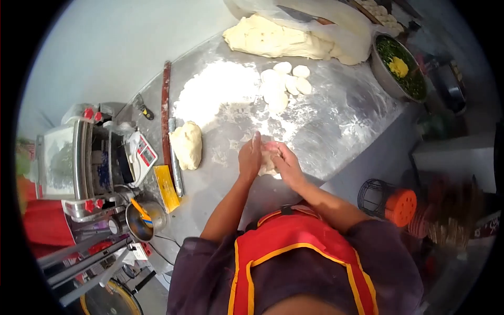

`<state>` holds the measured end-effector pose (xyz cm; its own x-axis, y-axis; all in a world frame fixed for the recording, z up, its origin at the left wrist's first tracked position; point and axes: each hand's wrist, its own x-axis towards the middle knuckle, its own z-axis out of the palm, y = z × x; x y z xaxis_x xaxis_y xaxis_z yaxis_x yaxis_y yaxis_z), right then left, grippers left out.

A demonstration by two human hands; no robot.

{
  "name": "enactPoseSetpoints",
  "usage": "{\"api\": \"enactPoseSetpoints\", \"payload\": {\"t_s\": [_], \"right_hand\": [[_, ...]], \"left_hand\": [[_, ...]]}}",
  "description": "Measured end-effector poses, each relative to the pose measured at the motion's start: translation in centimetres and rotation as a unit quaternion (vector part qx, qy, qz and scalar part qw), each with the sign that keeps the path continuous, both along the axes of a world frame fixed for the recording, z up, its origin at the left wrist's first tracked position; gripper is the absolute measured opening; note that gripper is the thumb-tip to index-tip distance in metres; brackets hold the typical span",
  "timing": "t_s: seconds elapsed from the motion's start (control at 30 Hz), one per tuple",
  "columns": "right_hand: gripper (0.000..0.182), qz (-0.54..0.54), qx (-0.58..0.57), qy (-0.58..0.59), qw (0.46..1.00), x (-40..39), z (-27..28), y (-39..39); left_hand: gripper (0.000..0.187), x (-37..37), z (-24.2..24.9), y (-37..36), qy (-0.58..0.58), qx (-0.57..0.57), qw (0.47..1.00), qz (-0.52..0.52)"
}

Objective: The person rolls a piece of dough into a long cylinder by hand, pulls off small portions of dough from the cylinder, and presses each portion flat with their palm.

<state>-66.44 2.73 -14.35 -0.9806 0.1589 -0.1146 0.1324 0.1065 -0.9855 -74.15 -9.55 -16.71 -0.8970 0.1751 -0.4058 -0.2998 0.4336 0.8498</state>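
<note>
My left hand (250, 158) and my right hand (287, 167) are together over the near part of the floured metal table (220, 184). Between them is a small piece of dough (268, 165), partly hidden by the fingers. The left hand cups its left side, seen edge-on. Curled fingers of the right hand grip it from the right. Beyond the hands, several small flattened dough pieces (291, 84) lie in a cluster beside a heap of white flour (220, 86). A larger lump of dough (187, 146) rests to the left.
A long mass of dough (278, 38) lies partly under plastic at the back. At the right edge stands a metal bowl (386, 79) of green filling. A red rolling pin (166, 110), yellow scraper (167, 188), scale (143, 157) and pot (155, 227) are left.
</note>
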Motion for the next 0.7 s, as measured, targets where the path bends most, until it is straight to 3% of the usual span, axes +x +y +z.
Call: {"api": "enactPoseSetpoints", "payload": {"t_s": [0.03,0.07,0.1,0.13,0.2,0.3,0.57,0.7], "right_hand": [[0.039,-0.032,-0.098,-0.058,0.993,0.4,0.0,-0.4],[0.037,-0.033,0.067,0.009,0.997,0.6,-0.3,-0.6],[0.036,-0.029,0.23,0.072,0.97,0.7,-0.8,-0.9],[0.034,-0.02,0.383,0.133,0.914,1.1,-1.4,-1.3],[0.038,-0.029,0.43,0.164,0.888,1.5,-3.3,-2.1],[0.041,-0.029,0.475,0.166,0.864,0.3,-4.9,-2.2],[0.014,-0.039,0.541,0.087,0.836,-7.8,-5.7,0.6],[0.013,-0.053,0.556,0.08,0.826,-10.3,-6.4,1.4]], "left_hand": [[0.05,0.9,1.2,0.2,0.032,-0.046,0.998,-0.006],[0.045,1.9,1.8,0.3,0.064,-0.093,0.994,-0.01],[0.031,3.6,-0.5,0.2,0.214,-0.05,0.975,-0.021],[0.031,4.6,-2.1,0.2,0.295,-0.044,0.954,-0.018],[0.034,5.3,-4.2,-0.4,0.455,-0.04,0.889,-0.009],[0.038,4.3,-6.1,-0.9,0.438,-0.093,0.893,-0.037],[0.023,-2.7,-5.7,3.0,0.343,-0.279,0.897,-0.027],[0.022,-5.1,-5.8,4.3,0.34,-0.307,0.889,0.008]]}}
